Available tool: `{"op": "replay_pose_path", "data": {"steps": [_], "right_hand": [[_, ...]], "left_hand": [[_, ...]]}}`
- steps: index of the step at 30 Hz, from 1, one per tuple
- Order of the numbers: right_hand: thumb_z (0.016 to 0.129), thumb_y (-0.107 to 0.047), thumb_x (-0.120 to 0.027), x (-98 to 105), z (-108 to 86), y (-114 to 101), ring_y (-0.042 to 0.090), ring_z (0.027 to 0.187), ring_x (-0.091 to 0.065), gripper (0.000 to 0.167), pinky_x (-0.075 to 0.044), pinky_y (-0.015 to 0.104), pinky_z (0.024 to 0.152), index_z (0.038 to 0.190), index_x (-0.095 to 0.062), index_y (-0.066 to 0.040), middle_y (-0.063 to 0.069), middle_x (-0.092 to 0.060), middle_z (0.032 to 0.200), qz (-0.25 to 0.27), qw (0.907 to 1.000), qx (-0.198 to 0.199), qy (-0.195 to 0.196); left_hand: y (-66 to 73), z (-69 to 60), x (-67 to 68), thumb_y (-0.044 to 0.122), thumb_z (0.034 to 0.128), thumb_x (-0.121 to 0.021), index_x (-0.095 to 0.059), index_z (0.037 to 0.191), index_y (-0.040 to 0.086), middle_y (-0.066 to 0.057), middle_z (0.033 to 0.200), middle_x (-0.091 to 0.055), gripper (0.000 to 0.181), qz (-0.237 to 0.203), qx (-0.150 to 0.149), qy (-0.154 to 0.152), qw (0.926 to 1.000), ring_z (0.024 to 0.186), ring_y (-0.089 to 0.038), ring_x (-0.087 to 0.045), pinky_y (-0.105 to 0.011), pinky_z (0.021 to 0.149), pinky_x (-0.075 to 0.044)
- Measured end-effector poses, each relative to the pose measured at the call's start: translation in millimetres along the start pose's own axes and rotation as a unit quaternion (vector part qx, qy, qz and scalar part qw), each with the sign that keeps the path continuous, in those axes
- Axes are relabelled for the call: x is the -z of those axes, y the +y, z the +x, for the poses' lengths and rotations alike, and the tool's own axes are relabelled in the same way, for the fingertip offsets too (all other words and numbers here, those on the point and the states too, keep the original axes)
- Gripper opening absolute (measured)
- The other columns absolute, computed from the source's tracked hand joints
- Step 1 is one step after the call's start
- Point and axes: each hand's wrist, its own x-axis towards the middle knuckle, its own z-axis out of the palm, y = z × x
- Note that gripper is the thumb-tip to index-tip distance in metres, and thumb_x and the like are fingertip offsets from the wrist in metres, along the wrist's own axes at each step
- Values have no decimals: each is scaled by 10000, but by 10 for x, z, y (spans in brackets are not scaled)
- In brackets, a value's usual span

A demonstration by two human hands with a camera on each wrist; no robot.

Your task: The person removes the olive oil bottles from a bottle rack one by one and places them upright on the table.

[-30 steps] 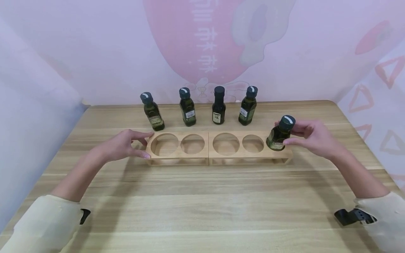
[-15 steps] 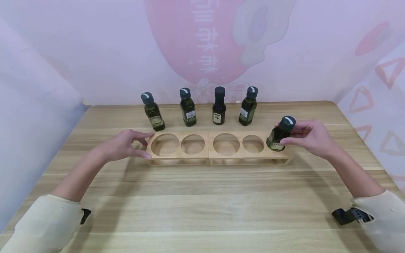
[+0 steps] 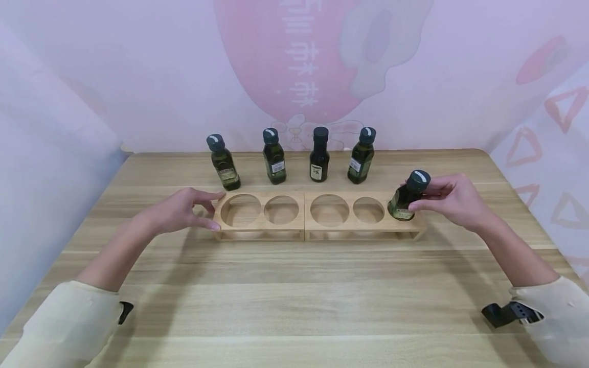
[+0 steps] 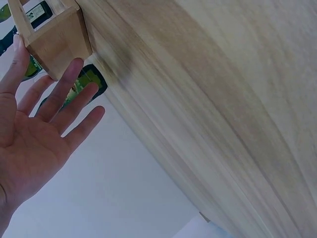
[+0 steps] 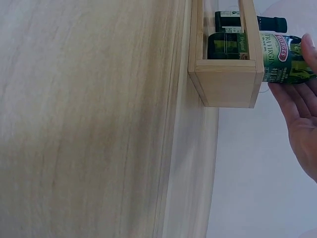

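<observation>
At the right end of a low wooden rack (image 3: 304, 235) with round holes, an olive oil bottle (image 3: 405, 199) stands in the last hole. My right hand (image 3: 455, 202) holds it between thumb and fingers. In the right wrist view, that green-labelled bottle (image 5: 282, 58) passes through the rack's top board, its lower part inside the frame. My left hand (image 3: 177, 212) grips the rack's left end, thumb on the front corner and index finger at the back. The left wrist view shows its other fingers (image 4: 81, 129) spread out beside the end panel (image 4: 62, 47).
Behind the rack, several dark bottles stand in a row: one at far left (image 3: 224, 166), another (image 3: 274, 161), a slim black-capped one (image 3: 319, 158) and one at right (image 3: 361, 158). A wall (image 3: 161, 76) rises behind the wood-grain table (image 3: 294, 296).
My right thumb has slid slightly left across the bottle, and the right forearm has shifted a little left. Bottle, rack and left hand stay in place.
</observation>
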Motion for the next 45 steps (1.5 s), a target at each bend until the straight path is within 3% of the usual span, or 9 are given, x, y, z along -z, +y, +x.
{"op": "replay_pose_path", "data": {"steps": [10, 19, 23, 27, 34, 41, 45], "right_hand": [[794, 156, -813, -8, -21, -5, 86, 884, -768, 322, -621, 236, 749, 1107, -748, 117, -80, -797, 983, -213, 9994, -110, 267], [782, 183, -807, 35, -9, -68, 87, 868, -770, 352, -611, 208, 750, 1088, -798, 10, -40, -800, 974, 294, 9986, 44, 438], [778, 202, -797, 69, -6, -120, 97, 857, -772, 347, -612, 211, 742, 1074, -799, 21, -9, -802, 958, 447, 9977, 167, 478], [784, 189, -802, 95, -11, -178, 94, 852, -771, 333, -613, 212, 734, 1075, -797, 27, -27, -802, 954, 222, 9982, 139, 535], [768, 209, -802, 143, -3, -264, 90, 842, -770, 320, -606, 188, 725, 1047, -795, 53, 3, -802, 909, 275, 9975, 143, 630], [792, 130, -833, 205, -2, -356, 60, 807, -756, 258, -587, 168, 709, 1027, -805, 26, -46, -799, 860, -605, 9942, -149, 879], [781, 177, -812, 239, -3, -365, 60, 770, -753, 269, -595, 173, 695, 992, -815, 11, -16, -797, 833, -55, 9951, -156, 970]], "left_hand": [[27, 9, 9, 242, 869, -859, -460, 1491, -97, 6, 960, -756, 813, -46, 66, -80, 9999, 1100, -311, -670, -518, 905, -524], [29, 2, 10, 238, 870, -859, -457, 1490, -101, 15, 943, -754, 814, -71, 73, -84, 9999, 1078, -294, -684, -522, 914, -524], [22, 4, 8, 229, 867, -861, -453, 1490, -105, 17, 930, -751, 816, -103, 59, -87, 9999, 1032, -263, -698, -529, 924, -521], [11, 10, 4, 233, 863, -863, -451, 1495, -97, 15, 929, -753, 823, -100, 32, -86, 9999, 988, -225, -694, -520, 920, -518], [5, 18, -2, 224, 865, -860, -451, 1498, -90, 24, 913, -754, 816, -116, 22, -82, 9999, 958, -188, -687, -523, 933, -514], [3, 9, -1, 229, 859, -864, -450, 1493, -103, 26, 901, -758, 827, -94, -3, -51, 9999, 960, -200, -679, -523, 926, -512], [3, 11, -5, 230, 860, -863, -453, 1495, -96, 31, 894, -757, 823, -103, 11, -48, 9999, 966, -202, -680, -516, 931, -510]]}}
